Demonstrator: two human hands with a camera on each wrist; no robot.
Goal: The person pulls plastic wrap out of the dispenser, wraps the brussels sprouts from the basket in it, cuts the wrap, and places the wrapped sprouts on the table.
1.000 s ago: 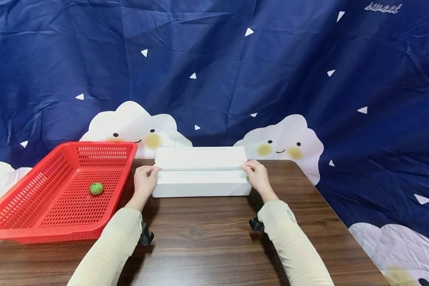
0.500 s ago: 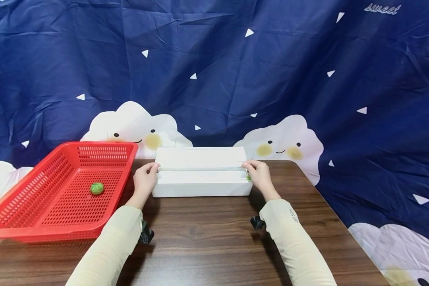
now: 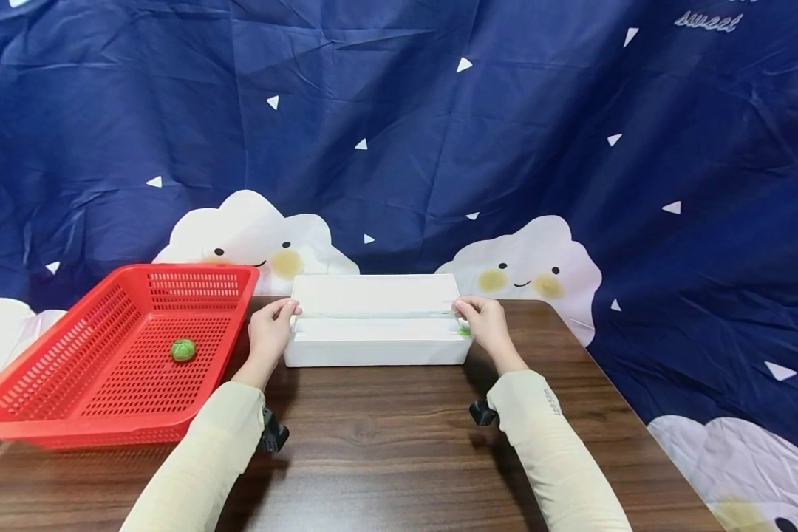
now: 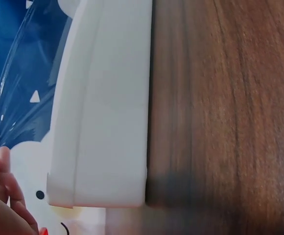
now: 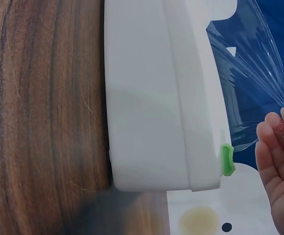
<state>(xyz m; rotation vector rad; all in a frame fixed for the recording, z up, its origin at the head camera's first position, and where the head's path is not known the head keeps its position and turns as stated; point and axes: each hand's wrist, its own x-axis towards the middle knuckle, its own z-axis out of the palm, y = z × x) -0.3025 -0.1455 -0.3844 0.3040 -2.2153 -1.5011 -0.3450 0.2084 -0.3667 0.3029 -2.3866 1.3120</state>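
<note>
A long white cling film dispenser (image 3: 375, 355) stands near the table's far edge, with its lid (image 3: 375, 294) raised at the back. Clear cling film (image 5: 252, 63) stretches up out of it between both hands. My left hand (image 3: 269, 332) pinches the film's left corner between thumb and finger, just above the dispenser's left end. At the right end, the thumb and finger of my right hand (image 3: 487, 329) pinch the other corner. In the right wrist view, folds fan out from that pinch. A green slide cutter (image 5: 227, 159) sits on the dispenser's right end, below the right hand.
To the left stands a red perforated plastic basket (image 3: 116, 425) with a small round green vegetable (image 3: 182, 350) inside. The brown wooden table (image 3: 379, 451) extends in front of the dispenser. Behind hangs a blue cloth (image 3: 399, 133) with white clouds and triangles.
Both hands have risen slightly from the dispenser, still pinching the film. More of the green cutter shows under the right hand. The dispenser and basket stay in place.
</note>
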